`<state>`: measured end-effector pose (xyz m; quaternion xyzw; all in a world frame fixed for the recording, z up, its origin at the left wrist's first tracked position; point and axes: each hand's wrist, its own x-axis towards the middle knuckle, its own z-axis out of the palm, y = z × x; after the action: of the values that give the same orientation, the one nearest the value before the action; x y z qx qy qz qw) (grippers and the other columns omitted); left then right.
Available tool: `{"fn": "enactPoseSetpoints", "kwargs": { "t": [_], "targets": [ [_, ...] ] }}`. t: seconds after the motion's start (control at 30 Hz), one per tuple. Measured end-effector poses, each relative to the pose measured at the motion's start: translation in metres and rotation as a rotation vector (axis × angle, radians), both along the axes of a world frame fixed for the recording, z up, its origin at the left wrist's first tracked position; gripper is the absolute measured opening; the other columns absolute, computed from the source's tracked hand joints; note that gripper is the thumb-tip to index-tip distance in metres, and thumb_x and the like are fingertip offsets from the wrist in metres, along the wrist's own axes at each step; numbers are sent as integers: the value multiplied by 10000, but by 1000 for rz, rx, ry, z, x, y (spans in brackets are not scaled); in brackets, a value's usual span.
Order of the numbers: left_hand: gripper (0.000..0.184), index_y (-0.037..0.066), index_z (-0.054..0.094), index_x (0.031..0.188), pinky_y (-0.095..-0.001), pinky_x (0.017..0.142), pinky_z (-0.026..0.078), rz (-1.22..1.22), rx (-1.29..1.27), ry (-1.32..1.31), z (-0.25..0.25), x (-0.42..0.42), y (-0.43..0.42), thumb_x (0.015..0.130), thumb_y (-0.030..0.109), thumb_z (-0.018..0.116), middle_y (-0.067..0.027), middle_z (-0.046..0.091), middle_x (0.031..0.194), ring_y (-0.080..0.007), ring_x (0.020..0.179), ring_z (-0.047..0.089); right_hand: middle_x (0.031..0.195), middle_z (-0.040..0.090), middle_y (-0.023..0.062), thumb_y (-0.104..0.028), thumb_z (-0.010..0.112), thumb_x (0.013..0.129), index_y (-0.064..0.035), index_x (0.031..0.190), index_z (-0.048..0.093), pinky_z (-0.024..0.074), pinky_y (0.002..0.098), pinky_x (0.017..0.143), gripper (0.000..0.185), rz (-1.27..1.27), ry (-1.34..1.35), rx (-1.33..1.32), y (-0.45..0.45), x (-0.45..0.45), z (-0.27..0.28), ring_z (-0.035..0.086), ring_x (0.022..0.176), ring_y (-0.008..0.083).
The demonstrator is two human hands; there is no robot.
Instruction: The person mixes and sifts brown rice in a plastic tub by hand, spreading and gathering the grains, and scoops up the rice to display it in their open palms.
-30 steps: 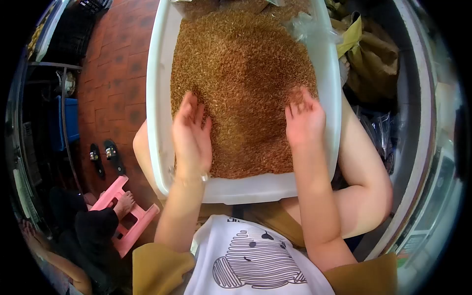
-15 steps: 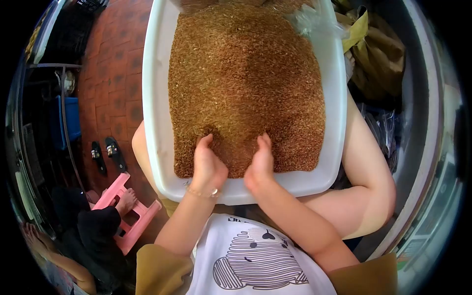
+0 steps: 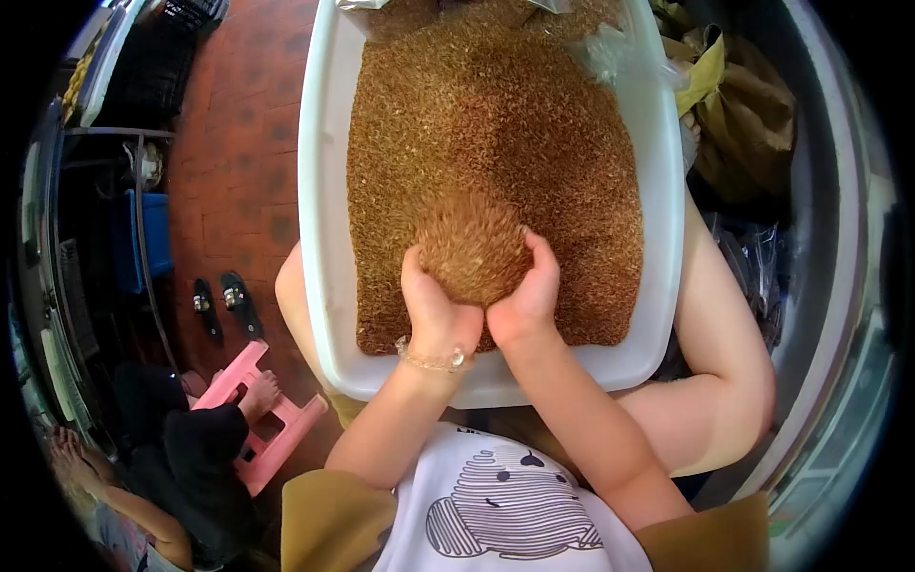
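A wide white plastic tub [image 3: 316, 200] rests across my legs, with a thick bed of small reddish-brown grains [image 3: 572, 181] in it. My left hand [image 3: 438, 310] and my right hand [image 3: 530, 297] are cupped side by side, palms up, their wrists near the tub's front edge. A rounded heap of grains [image 3: 472, 246] fills the bowl they form, slightly blurred by motion. Most of my fingers are hidden beneath that heap; both thumbs show at its sides. A clear beaded bracelet [image 3: 431, 359] circles my left wrist.
Clear plastic bags [image 3: 615, 55] lie at the tub's far end. On the right is a brown sack [image 3: 748, 114]. To the left, a person sits with a foot on a pink stool [image 3: 272, 429], near black sandals [image 3: 234, 297] on red floor tiles [image 3: 243, 172].
My hands have come out of the grain bed and closed together, lifting a heap of grains between them. The tub appears slightly farther right in view.
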<state>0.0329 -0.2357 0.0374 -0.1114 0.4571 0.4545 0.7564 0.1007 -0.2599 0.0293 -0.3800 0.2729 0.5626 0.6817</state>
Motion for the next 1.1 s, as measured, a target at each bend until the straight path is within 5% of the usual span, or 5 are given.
{"fn": "enactPoseSetpoints", "kwargs": {
  "t": [0.43, 0.73, 0.83, 0.97, 1.1],
  "targets": [
    [470, 57, 430, 1283, -428, 1099, 81, -24, 173, 357, 10, -24, 72, 867, 277, 436, -133, 342, 1380, -232, 1314, 243, 1465, 227, 150, -247, 494, 828, -51, 1376, 326, 14, 435, 1112, 606, 80, -455, -41, 43, 99, 37, 159, 1375, 273],
    [411, 34, 448, 1201, -387, 995, 271, -503, 384, 667, -9, -43, 11, 822, 175, 521, -118, 444, 1216, -257, 1142, 398, 1187, 505, 58, -195, 496, 844, -76, 1184, 522, 184, 412, 1055, 362, 277, -607, -320, -22, 81, -1, 412, 1160, 224],
    [369, 76, 489, 1158, -390, 942, 328, -1097, 902, 1666, -1, -60, -3, 816, 199, 550, -137, 448, 1218, -292, 1139, 413, 1134, 525, 73, -156, 486, 852, -82, 1111, 565, 302, 407, 988, 281, 783, -1110, -163, -27, 87, 1, 463, 1092, 235],
    [390, 74, 501, 1145, -420, 922, 356, -1306, 1053, 2067, 3, -66, -3, 789, 214, 578, -157, 492, 1148, -322, 1082, 455, 1040, 521, 120, -179, 544, 831, -73, 1005, 579, 425, 422, 849, 207, 1393, -2271, -677, -26, 86, 19, 508, 979, 309],
    [338, 52, 514, 1041, -411, 854, 408, -1704, 776, 2083, -8, -72, -4, 783, 260, 581, -145, 547, 951, -301, 949, 535, 1039, 521, 125, -207, 546, 834, -70, 1017, 546, 480, 470, 748, 228, 1575, -2169, -804, -33, 93, 17, 528, 937, 349]
  ]
}}
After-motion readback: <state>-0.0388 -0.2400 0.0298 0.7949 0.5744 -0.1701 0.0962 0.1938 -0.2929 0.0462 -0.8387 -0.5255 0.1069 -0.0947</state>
